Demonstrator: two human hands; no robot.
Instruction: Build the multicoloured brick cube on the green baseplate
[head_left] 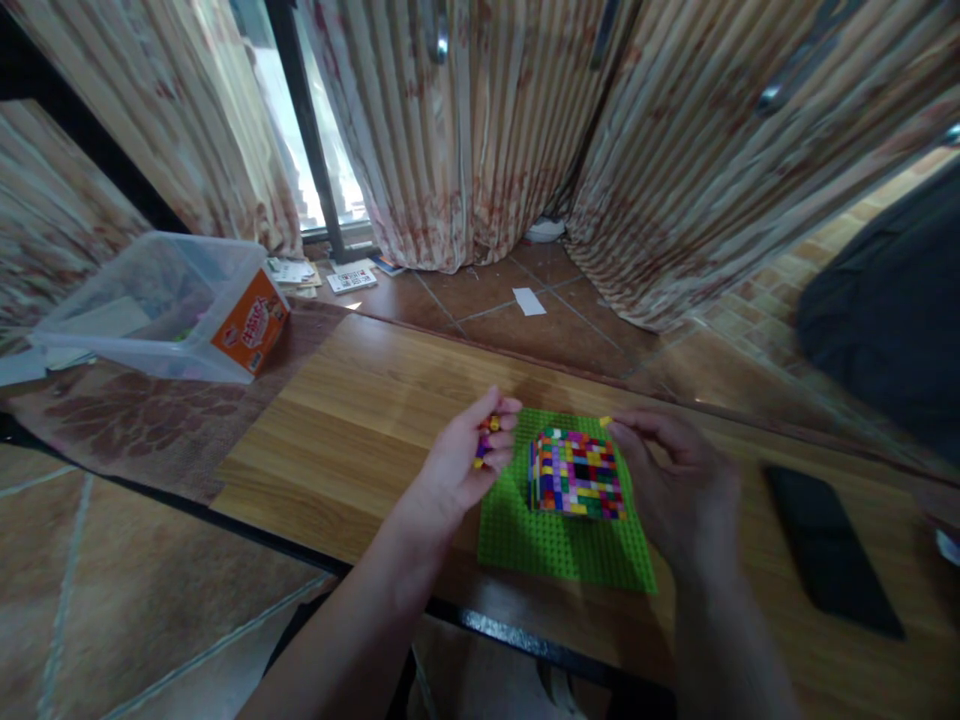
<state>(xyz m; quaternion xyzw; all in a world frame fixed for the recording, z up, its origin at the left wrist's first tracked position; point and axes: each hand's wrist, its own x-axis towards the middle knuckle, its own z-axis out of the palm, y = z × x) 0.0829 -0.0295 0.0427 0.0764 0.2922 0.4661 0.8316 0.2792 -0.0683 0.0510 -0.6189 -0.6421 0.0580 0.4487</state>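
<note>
A multicoloured structure of small toy bricks stands on a green studded baseplate. At its left, my left hand is palm up with curled fingers, cupping several small loose bricks, yellow, orange and purple among them. My right hand is at the structure's far right corner, thumb and forefinger pinching a small yellow brick. I cannot tell whether that brick touches the structure. A dark rectangular gap shows in the structure's upper face.
The baseplate lies on a wooden table. To the right lies a black phone-like slab. A clear plastic bin with an orange label sits at the far left. Curtains hang beyond; papers lie on the floor. Dark fabric fills the right edge.
</note>
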